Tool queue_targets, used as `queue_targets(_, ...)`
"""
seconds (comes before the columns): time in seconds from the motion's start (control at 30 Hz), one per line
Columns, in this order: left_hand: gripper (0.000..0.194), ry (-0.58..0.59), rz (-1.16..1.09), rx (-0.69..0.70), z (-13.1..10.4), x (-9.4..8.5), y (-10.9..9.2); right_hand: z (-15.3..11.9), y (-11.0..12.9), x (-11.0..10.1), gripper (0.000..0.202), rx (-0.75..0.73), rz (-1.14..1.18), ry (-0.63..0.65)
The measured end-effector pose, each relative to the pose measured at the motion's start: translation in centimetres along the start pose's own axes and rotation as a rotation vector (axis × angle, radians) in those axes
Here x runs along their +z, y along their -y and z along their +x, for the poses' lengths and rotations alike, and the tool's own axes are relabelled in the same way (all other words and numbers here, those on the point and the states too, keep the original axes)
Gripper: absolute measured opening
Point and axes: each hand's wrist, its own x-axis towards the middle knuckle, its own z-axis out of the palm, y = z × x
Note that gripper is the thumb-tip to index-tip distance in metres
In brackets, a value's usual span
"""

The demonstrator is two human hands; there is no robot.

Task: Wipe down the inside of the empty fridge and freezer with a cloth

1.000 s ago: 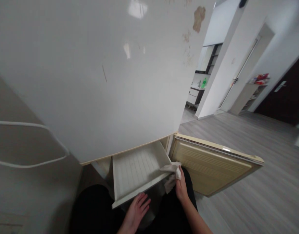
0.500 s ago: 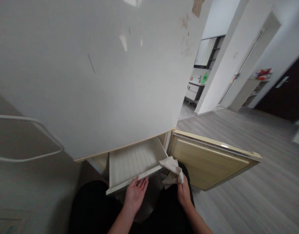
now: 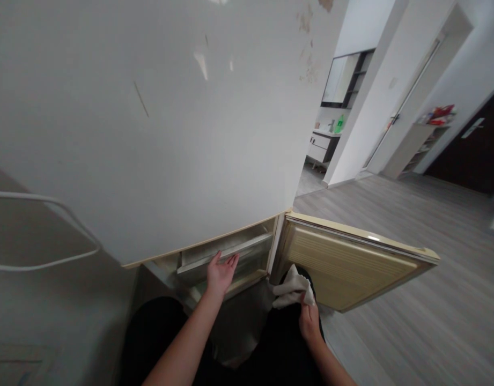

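A white drawer [image 3: 226, 252] sits mostly inside the lower compartment of a white fridge [image 3: 198, 134], its front edge showing. My left hand [image 3: 220, 274] is at that front edge, palm up with the fingers spread, and it grasps nothing. My right hand [image 3: 309, 316] grips a crumpled pale cloth [image 3: 293, 288] above my right knee, beside the open door. The yellowish inner side of the fridge door [image 3: 347, 262] faces me, swung out to the right.
Grey wood-look floor [image 3: 443, 257] stretches to the right. Farther back are a washstand [image 3: 323, 145] with a green bottle [image 3: 339, 124], a small shelf [image 3: 424, 145] and a dark door [image 3: 472, 145]. A white cable [image 3: 41, 197] hangs at the left.
The drawer has slid back into the fridge, and my left hand has moved forward with it. My right hand and the cloth have shifted slightly right and down, away from the drawer.
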Motion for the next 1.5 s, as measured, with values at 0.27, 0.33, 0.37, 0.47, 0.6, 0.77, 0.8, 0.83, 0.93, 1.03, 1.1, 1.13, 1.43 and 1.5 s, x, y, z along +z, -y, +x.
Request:
queue_targets(0.27, 0.026, 0.005, 0.054, 0.078, 5.7, 1.8, -3.2, 0.2, -0.3, 0.5, 0.057, -0.032, -0.058, 0.001)
queue_targets(0.33, 0.032, 0.013, 0.077, 0.095, 6.5, 1.9, -3.6, 0.4, 0.2, 0.6, 0.056, -0.03, -0.061, 0.008)
queue_targets(0.37, 0.033, 0.019, 0.09, 0.098, 6.6, 1.7, -3.7, 0.5, 0.5, 0.6, 0.056, -0.031, -0.06, 0.019)
queue_targets(0.47, 0.025, 0.046, 0.143, 0.088, 6.0, 0.2, -3.7, 0.7, 1.2, 0.7, 0.056, -0.034, -0.047, 0.05)
queue_targets(0.6, 0.02, 0.019, 0.253, 0.016, 4.4, -4.0, -3.0, 1.0, 1.1, 1.0, 0.057, -0.007, -0.054, 0.058)
queue_targets(0.77, 0.02, -0.237, 0.371, -0.061, 5.6, -8.0, -2.0, 1.2, 0.8, 1.5, 0.059, 0.024, -0.064, 0.075)
queue_targets(0.8, 0.022, -0.289, 0.371, -0.043, 6.3, -8.3, -1.9, 1.1, 0.9, 1.5, 0.059, 0.021, -0.071, 0.079)
queue_targets(0.83, 0.024, -0.332, 0.362, -0.022, 7.0, -8.5, -1.8, 1.0, 1.1, 1.5, 0.059, 0.013, -0.077, 0.087)
queue_targets(0.93, 0.03, -0.408, 0.316, 0.002, 8.9, -8.4, -1.6, 0.7, 1.8, 1.3, 0.06, -0.006, -0.088, 0.103)
queue_targets(1.03, 0.031, -0.425, 0.263, -0.022, 9.9, -8.1, -1.4, 0.3, 1.9, 0.8, 0.062, 0.019, -0.087, 0.101)
queue_targets(1.1, 0.03, -0.406, 0.223, -0.028, 10.1, -7.7, -1.1, 0.1, 1.6, 0.5, 0.063, 0.055, -0.082, 0.1)
queue_targets(1.13, 0.029, -0.393, 0.204, -0.027, 10.2, -7.5, -0.9, 0.1, 1.5, 0.3, 0.063, 0.075, -0.08, 0.099)
queue_targets(1.43, 0.023, -0.366, 0.15, 0.034, 9.1, -7.2, 2.6, -0.2, 2.2, -0.3, 0.065, 0.094, -0.053, 0.087)
queue_targets(1.5, 0.02, -0.389, 0.158, 0.01, 7.7, -8.1, 3.5, -0.4, 2.7, -0.4, 0.065, 0.088, -0.051, 0.081)
